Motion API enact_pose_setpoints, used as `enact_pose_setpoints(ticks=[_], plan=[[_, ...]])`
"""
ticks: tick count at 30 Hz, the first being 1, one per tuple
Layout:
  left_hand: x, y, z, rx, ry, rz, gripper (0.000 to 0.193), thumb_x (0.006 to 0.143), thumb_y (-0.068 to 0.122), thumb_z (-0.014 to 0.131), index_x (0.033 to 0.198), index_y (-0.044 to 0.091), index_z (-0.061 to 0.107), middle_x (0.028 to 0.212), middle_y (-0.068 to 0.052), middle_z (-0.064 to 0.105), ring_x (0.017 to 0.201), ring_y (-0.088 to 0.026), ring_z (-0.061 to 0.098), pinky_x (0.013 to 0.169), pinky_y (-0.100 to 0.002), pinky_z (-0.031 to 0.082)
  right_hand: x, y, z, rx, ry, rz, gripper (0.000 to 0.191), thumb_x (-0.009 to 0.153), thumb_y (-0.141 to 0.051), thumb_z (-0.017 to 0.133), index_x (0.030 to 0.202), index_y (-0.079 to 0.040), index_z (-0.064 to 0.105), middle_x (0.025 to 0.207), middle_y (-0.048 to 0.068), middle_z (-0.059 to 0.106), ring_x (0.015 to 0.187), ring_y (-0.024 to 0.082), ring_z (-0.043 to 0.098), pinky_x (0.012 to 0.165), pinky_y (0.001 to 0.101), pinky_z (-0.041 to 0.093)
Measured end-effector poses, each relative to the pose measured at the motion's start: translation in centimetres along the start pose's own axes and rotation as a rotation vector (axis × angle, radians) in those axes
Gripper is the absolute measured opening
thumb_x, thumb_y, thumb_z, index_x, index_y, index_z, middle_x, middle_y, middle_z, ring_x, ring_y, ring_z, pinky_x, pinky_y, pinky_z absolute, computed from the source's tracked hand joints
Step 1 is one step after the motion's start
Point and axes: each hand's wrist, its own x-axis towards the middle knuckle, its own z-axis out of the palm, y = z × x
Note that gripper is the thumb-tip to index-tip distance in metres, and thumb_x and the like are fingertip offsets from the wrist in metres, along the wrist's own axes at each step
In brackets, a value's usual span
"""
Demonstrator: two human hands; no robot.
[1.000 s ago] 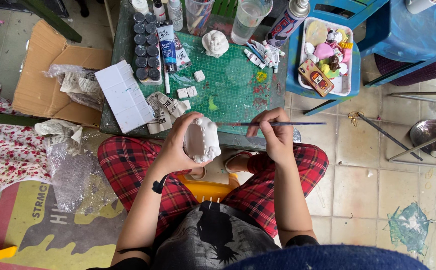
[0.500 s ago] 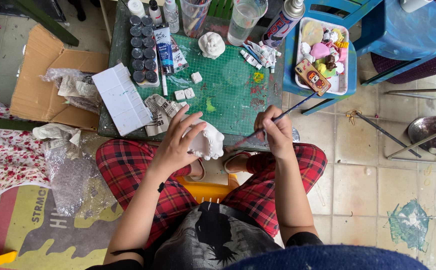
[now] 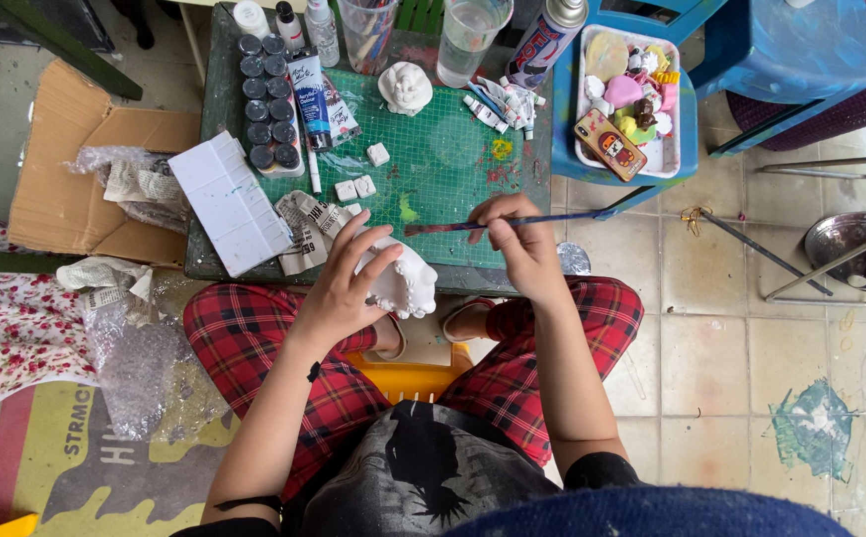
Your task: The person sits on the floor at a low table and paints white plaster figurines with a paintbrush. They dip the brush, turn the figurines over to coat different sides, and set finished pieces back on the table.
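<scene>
Since the earlier frame, the paintbrush (image 3: 513, 223) has swung level and its tip has left the white plaster figure (image 3: 400, 279). Left hand (image 3: 346, 288) is clamped around the figure at the tabletop (image 3: 216, 149) edge, above the lap; right hand (image 3: 519, 242) pinches the brush. Wet bristles could smear the green cutting mat (image 3: 443, 159), or the figure could slip onto the tiled floor (image 3: 711, 358).

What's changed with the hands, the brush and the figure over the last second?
The right hand swung the paintbrush: level a second ago, then tilted tip-down toward the white plaster figure, now level again with its bristle end left over the green cutting mat. The left hand turned the figure slightly in its grip. Nothing was let go; the second white figure and the paint jars stayed put.
</scene>
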Motion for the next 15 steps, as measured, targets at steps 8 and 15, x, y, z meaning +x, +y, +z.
enact_pose_setpoints(ticks=[8, 15], plan=[[-0.7, 0.2, 1.8, -0.518, 0.156, -0.312, 0.122, 0.063, 0.024, 0.098, 0.159, 0.009, 0.024, 0.153, -0.016, 0.041, 0.143, -0.032, 0.046, 0.117, -0.047, 0.046, -2.0, 1.3, -0.6, 0.127, 0.049, 0.102, 0.014, 0.11, -0.012, 0.053, 0.101, -0.003, 0.057, 0.083, 0.013, 0.068, 0.062, 0.013, 0.061, 0.055, 0.0241, 0.038], [-1.4, 0.3, 4.7, -1.188, 0.003, -0.416, 0.122, 0.069, 0.04, 0.091, 0.162, 0.007, 0.019, 0.149, -0.016, 0.048, 0.134, -0.029, 0.055, 0.109, -0.045, 0.052, -2.3, 2.8, 2.8, 0.072, 0.326, -0.033, 0.009, 0.108, -0.007, 0.054, 0.106, 0.001, 0.058, 0.09, 0.014, 0.066, 0.067, 0.015, 0.066, 0.063, 0.0287, 0.054]])
